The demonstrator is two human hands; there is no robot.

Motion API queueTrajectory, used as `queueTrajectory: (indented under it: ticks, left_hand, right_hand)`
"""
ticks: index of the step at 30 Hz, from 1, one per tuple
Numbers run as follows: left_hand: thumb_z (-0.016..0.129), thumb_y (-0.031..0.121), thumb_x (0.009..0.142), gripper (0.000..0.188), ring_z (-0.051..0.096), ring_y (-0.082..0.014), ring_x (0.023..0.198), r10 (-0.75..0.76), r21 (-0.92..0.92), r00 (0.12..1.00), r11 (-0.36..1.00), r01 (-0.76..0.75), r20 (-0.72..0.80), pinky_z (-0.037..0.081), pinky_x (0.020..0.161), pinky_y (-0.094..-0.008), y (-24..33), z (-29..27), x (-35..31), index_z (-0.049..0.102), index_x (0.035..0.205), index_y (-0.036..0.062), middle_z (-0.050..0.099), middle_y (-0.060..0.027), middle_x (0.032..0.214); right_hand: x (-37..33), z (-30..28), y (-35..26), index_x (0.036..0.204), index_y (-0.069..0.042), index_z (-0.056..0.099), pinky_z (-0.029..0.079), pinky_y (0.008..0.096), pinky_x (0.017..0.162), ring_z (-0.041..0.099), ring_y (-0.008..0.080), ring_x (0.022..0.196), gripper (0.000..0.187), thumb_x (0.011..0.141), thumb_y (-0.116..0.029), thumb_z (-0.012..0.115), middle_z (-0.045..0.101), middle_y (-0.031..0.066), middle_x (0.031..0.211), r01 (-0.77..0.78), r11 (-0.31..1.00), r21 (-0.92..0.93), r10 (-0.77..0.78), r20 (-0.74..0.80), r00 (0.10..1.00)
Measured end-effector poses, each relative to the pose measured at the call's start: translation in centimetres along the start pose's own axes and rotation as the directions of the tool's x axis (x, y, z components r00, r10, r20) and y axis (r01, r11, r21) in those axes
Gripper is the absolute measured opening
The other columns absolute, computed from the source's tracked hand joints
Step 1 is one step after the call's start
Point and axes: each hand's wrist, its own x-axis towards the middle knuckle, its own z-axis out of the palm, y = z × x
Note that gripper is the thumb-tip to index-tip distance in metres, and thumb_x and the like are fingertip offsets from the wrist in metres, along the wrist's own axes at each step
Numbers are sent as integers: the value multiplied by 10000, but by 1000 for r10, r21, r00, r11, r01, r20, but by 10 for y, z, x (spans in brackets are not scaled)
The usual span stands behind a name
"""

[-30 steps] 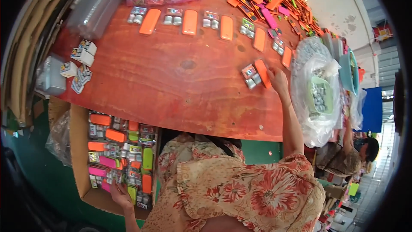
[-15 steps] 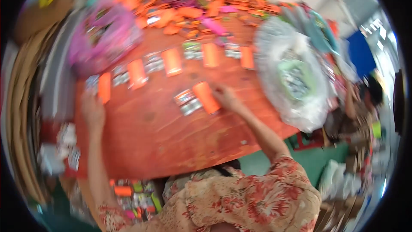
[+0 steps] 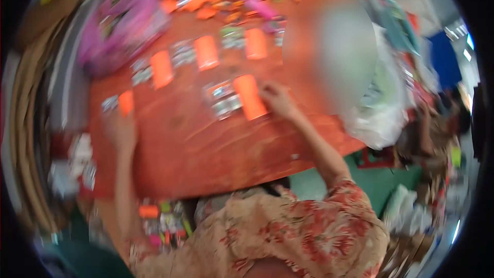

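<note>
Orange pack (image 3: 250, 97) | right hand (image 3: 278, 99) touching its edge, grip unclear | left hand (image 3: 119, 128) lying flat on desk (image 3: 206, 144), holding nothing | likely light, stiffish; taking by edges.

An orange packet (image 3: 250, 97) with a silvery piece (image 3: 221, 99) just beside it lies flat on the red-brown table (image 3: 216, 149).

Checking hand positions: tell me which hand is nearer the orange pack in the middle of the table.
Right. The right hand touches the middle orange pack at its right edge; the left hand lies far to its left, near a smaller orange pack.

Bare table (image 3: 206, 144) between hands; orange packets (image 3: 206, 51) crowd far edge.
</note>
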Motion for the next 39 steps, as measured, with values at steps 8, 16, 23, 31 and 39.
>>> queueTrajectory:
  ticks: [8,16,23,31,39]
  left_hand:
    - [408,162,811,336,421,-333,1022,-280,-270,948,911,312,149,349,808,-442,37,-43,-49,421,1105,-1,454,-153,1115]
    - [368,424,794,566,451,-339,1009,-685,-470,557,341,814,469,332,857,-391,-17,-43,-19,422,1089,-56,472,-246,1066]
    - [501,483,670,555,576,-316,777,-496,-437,570,366,822,655,436,629,-393,-38,5,-38,592,773,-54,577,-238,779]
    - [643,274,663,285,451,-109,496,-358,-605,501,-299,738,788,356,414,-283,-44,-50,-67,519,668,17,507,-41,605]
    - [584,232,762,305,536,-95,743,-172,-488,471,-510,709,865,445,650,-248,-71,-129,-213,515,974,23,563,-22,845]
  right_hand:
    - [25,68,-65,707,-78,486,357,201,424,456,68,512,116,809,-129,503,488,-8,602,-401,762,509,243,350,905]
    - [54,198,-86,691,-37,468,387,231,392,472,99,475,162,788,-152,528,483,32,587,-355,847,397,169,432,886]
    - [49,224,-96,836,38,488,425,302,363,529,178,473,243,776,-197,502,539,103,611,-233,969,85,171,448,877]
    - [9,214,-124,955,15,450,399,208,388,502,95,510,263,785,-175,511,508,45,657,-334,923,188,155,614,774]
    - [-104,234,-168,1042,23,390,477,225,432,539,127,603,331,786,-147,513,500,76,785,-538,831,142,132,889,438]
